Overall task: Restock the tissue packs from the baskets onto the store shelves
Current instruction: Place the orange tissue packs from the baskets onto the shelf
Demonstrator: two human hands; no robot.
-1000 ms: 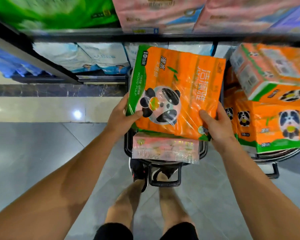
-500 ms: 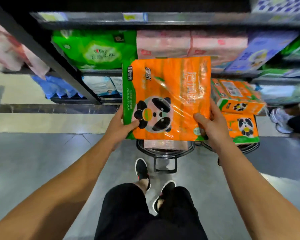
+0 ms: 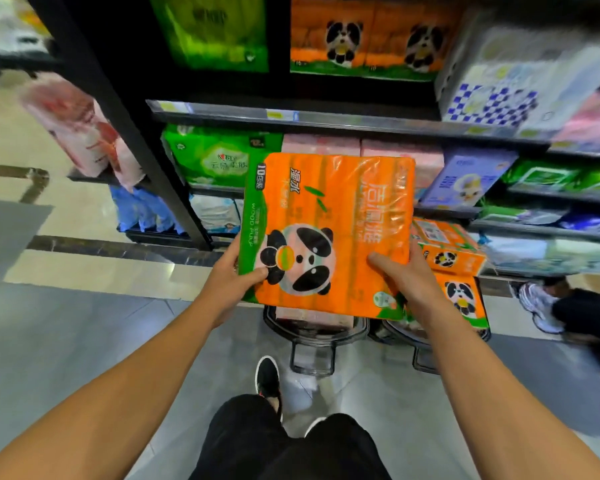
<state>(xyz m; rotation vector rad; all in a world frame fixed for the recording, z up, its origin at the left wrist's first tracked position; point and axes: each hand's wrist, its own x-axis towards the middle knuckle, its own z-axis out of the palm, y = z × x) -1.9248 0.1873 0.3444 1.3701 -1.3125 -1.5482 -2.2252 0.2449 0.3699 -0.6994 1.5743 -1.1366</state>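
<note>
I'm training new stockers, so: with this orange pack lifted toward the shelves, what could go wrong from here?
1. The orange pack is glossy, and the left hand and right hand grip only its lower corners; it may slip.
2. The baskets sit by the feet, a likely trip hazard.
3. The matching panda packs sit on the upper shelf, so a high reach.

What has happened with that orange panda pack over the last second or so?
The orange panda tissue pack has been lifted out of the left basket and up toward the shelves, where matching panda packs now show on the upper shelf. The person straightened up as it rose. Unchanged: the left hand and right hand still grip its lower corners, and the right basket's panda packs stay stacked.
</note>
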